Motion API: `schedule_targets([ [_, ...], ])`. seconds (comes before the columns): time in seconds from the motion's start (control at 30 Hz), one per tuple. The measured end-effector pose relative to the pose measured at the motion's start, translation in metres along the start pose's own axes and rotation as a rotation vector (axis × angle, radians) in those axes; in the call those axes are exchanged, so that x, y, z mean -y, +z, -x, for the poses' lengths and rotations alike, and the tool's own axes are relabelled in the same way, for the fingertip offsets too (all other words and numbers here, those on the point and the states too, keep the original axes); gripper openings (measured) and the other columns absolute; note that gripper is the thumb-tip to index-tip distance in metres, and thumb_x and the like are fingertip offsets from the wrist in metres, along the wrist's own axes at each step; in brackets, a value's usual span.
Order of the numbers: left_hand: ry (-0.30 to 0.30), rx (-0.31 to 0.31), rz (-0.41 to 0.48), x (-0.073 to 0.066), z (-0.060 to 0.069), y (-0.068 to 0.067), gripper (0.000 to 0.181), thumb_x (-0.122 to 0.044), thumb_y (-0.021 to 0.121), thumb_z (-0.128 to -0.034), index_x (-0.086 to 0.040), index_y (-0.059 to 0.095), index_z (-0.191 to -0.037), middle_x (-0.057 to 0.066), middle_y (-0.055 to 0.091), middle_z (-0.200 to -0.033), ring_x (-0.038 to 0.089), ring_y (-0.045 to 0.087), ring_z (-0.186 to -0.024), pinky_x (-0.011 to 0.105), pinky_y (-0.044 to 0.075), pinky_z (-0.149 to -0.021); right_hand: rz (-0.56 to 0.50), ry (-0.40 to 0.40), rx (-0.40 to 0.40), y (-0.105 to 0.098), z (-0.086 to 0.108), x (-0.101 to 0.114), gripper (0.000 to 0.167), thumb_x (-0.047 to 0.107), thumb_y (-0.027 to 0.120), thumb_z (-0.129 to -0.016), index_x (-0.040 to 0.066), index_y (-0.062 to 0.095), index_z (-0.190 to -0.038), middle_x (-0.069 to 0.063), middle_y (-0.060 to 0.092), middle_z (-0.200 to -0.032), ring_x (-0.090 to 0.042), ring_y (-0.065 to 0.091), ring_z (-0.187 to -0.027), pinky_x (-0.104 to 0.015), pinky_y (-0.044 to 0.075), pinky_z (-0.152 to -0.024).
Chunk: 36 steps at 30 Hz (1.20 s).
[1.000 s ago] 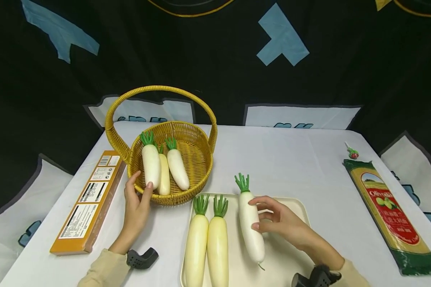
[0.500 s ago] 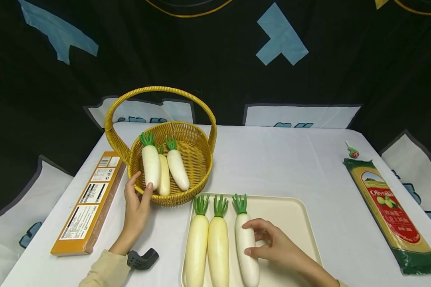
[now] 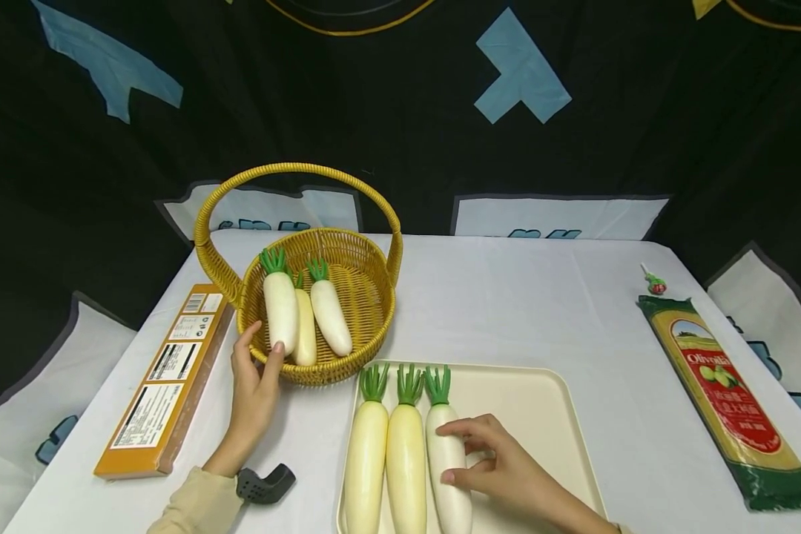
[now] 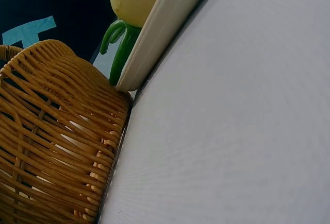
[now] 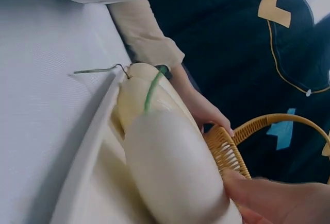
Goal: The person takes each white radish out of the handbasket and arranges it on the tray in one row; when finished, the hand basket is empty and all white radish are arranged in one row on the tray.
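A white radish [image 3: 443,454] is pinched in the right hand [image 3: 497,461], beside two yellowish radishes [image 3: 407,467] in a tray [image 3: 527,400]. Left of that grip, a basket [image 3: 362,304] is held by the rim in the left hand [image 3: 255,389]; far right, a packet [image 3: 727,393] is lettered, seemingly, "Olivoilà".

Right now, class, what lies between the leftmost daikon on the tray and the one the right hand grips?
A pale yellow daikon lies between the leftmost daikon and the white daikon in the right hand, as the head view shows.
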<state>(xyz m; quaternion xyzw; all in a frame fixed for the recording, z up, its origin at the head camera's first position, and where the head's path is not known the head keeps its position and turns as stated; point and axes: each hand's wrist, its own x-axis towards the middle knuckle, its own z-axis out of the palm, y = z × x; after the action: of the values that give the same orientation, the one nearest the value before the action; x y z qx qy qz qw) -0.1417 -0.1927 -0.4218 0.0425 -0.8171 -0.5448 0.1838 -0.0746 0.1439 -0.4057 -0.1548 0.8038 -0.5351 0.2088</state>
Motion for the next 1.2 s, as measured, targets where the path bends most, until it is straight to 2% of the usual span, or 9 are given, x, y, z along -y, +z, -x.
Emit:
schedule_targets([
  [0.13,0.001,-0.002,-0.001,0.001,0.001,0.0,0.053,-0.022,0.043,-0.0946,-0.012,0.02,-0.141,0.016,0.016,-0.145,0.027,0.023,-0.125,0.033,0.026,-0.087,0.058,-0.005,-0.009,0.001,0.001,0.0,0.04,0.033,0.065,-0.081,0.028,0.054,-0.12,-0.007,0.046,-0.104,-0.008,0.049,-0.091,-0.02,0.044,-0.071],
  [0.4,0.016,-0.011,0.003,0.0,0.0,0.001,0.051,-0.022,0.043,-0.0947,-0.011,0.022,-0.14,0.016,0.018,-0.144,0.026,0.027,-0.119,0.03,0.026,-0.084,0.078,-0.024,-0.02,0.0,-0.001,0.003,0.043,0.036,0.061,-0.085,0.028,0.05,-0.125,-0.007,0.047,-0.108,-0.006,0.051,-0.089,-0.021,0.041,-0.07],
  [0.6,0.016,-0.012,0.001,-0.001,0.0,0.001,0.052,-0.022,0.043,-0.0948,-0.012,0.022,-0.141,0.016,0.018,-0.144,0.027,0.028,-0.117,0.03,0.027,-0.083,0.039,-0.047,-0.017,-0.005,-0.004,0.006,0.044,0.033,0.048,-0.093,0.022,0.038,-0.134,-0.013,0.047,-0.106,-0.007,0.055,-0.079,-0.027,0.05,-0.066],
  [0.7,0.018,-0.013,0.004,-0.001,-0.001,0.001,0.052,-0.022,0.043,-0.0947,-0.011,0.022,-0.141,0.016,0.018,-0.144,0.027,0.026,-0.121,0.032,0.026,-0.086,0.02,-0.033,-0.023,-0.011,-0.006,0.009,0.043,0.033,0.045,-0.095,0.021,0.036,-0.135,-0.015,0.047,-0.108,-0.013,0.056,-0.081,-0.029,0.051,-0.068],
  [0.93,0.018,-0.011,0.005,-0.001,-0.001,0.001,0.052,-0.022,0.043,-0.0946,-0.012,0.022,-0.14,0.016,0.018,-0.145,0.028,0.025,-0.123,0.033,0.026,-0.087,-0.012,-0.014,-0.038,-0.023,-0.012,0.014,0.041,0.031,0.043,-0.096,0.013,0.039,-0.132,-0.018,0.051,-0.11,-0.023,0.058,-0.085,-0.031,0.049,-0.072],
  [1.03,0.012,-0.013,0.005,-0.001,0.0,0.001,0.051,-0.021,0.043,-0.0946,-0.012,0.022,-0.14,0.016,0.018,-0.144,0.027,0.025,-0.122,0.033,0.026,-0.086,-0.036,0.0,-0.048,-0.026,-0.018,0.014,0.041,0.033,0.04,-0.097,0.009,0.042,-0.13,-0.017,0.054,-0.111,-0.023,0.057,-0.09,-0.03,0.048,-0.076],
  [1.2,-0.005,-0.012,-0.005,-0.002,0.0,0.001,0.051,-0.022,0.043,-0.0949,-0.013,0.022,-0.14,0.017,0.019,-0.143,0.028,0.028,-0.116,0.033,0.026,-0.086,-0.137,0.056,-0.036,-0.035,-0.033,0.016,0.049,0.038,0.038,-0.096,0.002,0.046,-0.128,-0.019,0.056,-0.115,-0.018,0.057,-0.094,-0.032,0.044,-0.081],
])
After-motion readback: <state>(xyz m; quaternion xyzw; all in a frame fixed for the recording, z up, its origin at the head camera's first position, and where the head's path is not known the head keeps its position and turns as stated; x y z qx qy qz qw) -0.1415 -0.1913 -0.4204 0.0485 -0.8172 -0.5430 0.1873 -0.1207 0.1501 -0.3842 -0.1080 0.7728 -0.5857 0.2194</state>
